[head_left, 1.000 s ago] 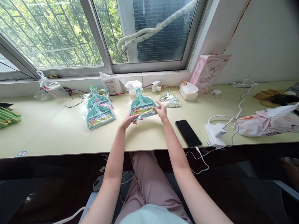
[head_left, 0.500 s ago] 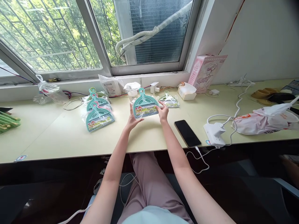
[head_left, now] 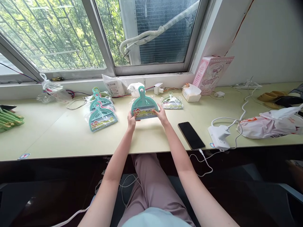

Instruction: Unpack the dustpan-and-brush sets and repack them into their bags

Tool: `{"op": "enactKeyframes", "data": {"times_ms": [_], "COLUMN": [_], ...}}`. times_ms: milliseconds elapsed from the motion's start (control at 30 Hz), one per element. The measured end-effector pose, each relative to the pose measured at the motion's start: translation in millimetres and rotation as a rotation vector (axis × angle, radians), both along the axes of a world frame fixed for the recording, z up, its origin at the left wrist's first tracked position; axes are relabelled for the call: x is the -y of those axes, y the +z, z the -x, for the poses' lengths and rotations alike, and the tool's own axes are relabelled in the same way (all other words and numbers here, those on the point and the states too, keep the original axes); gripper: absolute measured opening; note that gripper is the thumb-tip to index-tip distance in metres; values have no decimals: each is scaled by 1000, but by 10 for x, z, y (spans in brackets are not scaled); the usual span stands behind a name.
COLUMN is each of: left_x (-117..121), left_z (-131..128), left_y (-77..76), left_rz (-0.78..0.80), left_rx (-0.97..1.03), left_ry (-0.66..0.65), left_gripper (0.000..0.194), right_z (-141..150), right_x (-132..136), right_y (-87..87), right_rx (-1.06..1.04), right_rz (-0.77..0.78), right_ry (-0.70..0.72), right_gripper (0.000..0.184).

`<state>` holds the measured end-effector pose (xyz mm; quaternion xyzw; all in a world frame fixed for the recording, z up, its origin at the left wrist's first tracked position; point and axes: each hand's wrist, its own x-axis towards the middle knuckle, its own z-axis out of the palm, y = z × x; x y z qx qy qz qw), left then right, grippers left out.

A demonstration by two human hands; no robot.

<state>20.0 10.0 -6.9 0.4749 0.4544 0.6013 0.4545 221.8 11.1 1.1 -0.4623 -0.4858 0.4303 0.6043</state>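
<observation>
A wrapped teal dustpan and brush set (head_left: 145, 104) is held above the table in front of me, its handle pointing up and a printed label across its lower part. My left hand (head_left: 132, 121) is closed on its lower left edge. On the lower right side, my right hand (head_left: 161, 114) grips it with the thumb on the front. To the left lie several more wrapped dustpan sets (head_left: 101, 118), overlapping one another. Another wrapped set (head_left: 172, 102), with a pale green outline, lies right of my right hand.
A black phone (head_left: 191, 135) with a cable lies near the front edge, beside a white power strip (head_left: 218, 137). Farther back stand a tissue pack (head_left: 191, 93) and a pink box (head_left: 213, 75). A plastic bag (head_left: 270, 124) is at right; green stalks (head_left: 10, 119) lie far left.
The held dustpan set has shifted slightly left and up, and its front looks plainer and darker. My left hand's fingers, spread before, are now closed on its edge.
</observation>
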Motion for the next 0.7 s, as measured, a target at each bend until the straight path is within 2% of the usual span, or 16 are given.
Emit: {"op": "enactKeyframes", "data": {"times_ms": [67, 267, 433, 567, 633, 700], "left_x": [7, 29, 11, -23, -23, -5], "left_z": [2, -72, -70, 22, 51, 42], "left_y": [0, 16, -5, -10, 6, 28], "left_rz": [-22, -71, -105, -91, -102, -133], "left_rx": [-31, -84, -152, -112, -93, -85], "left_ry": [-1, 4, 156, 273, 292, 276], "left_gripper": [33, 28, 25, 23, 23, 24], "right_z": [-7, -33, -13, 67, 115, 140], "right_x": [-26, -37, 39, 127, 146, 140], "right_y": [-28, -50, -4, 59, 81, 92], "right_rx": [-5, -115, -176, -192, -192, -202], "right_rz": [46, 76, 78, 91, 90, 96], "right_ry": [85, 106, 211, 389, 390, 312], "right_gripper": [64, 56, 54, 49, 42, 34]}}
